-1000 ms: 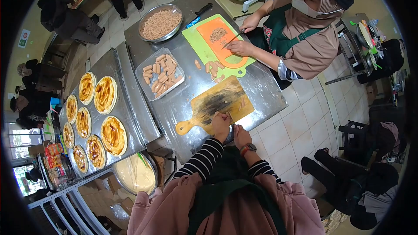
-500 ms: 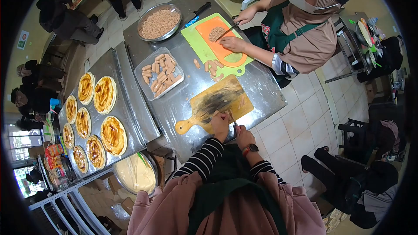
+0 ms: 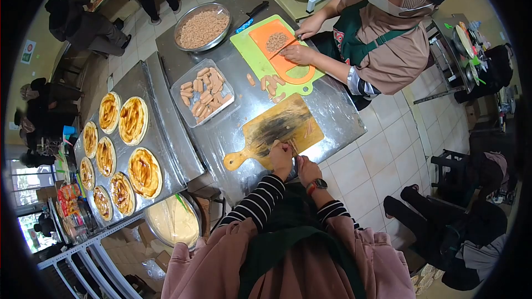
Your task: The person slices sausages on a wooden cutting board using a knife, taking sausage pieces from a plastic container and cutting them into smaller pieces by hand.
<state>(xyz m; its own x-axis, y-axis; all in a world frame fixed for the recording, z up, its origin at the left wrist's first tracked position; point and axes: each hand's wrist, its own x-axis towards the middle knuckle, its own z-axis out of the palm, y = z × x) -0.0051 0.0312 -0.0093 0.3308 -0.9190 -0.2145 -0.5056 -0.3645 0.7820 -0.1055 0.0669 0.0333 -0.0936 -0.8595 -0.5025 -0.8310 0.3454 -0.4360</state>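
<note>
A wooden cutting board [image 3: 252, 133] with a dark worn patch lies on the metal table before me. My left hand [image 3: 281, 156] is closed over its near edge, fingertips pinched on a sausage that they mostly hide. Close beside it, my right hand [image 3: 308, 170] grips a knife [image 3: 294, 149], its narrow blade pointing onto the board by the left fingers. Thin sausage strips [image 3: 308, 129] rest at the board's right side. Beyond the board, several whole sausages [image 3: 271, 85] lie on and beside a green cutting board [image 3: 249, 49].
Opposite, a co-worker [image 3: 388, 50] chops sausage on an orange board [image 3: 282, 65]. A clear tub of sausages [image 3: 206, 97], a metal bowl of minced filling [image 3: 202, 27] and another knife [image 3: 257, 9] share the table. Glazed flat breads [image 3: 145, 173] cover the left table; a dough bowl [image 3: 173, 221] sits below.
My knife has tilted and shifted slightly beside the left fingers, which stay on the board. Across the table, the co-worker's knife has come down lower over the chopped sausage.
</note>
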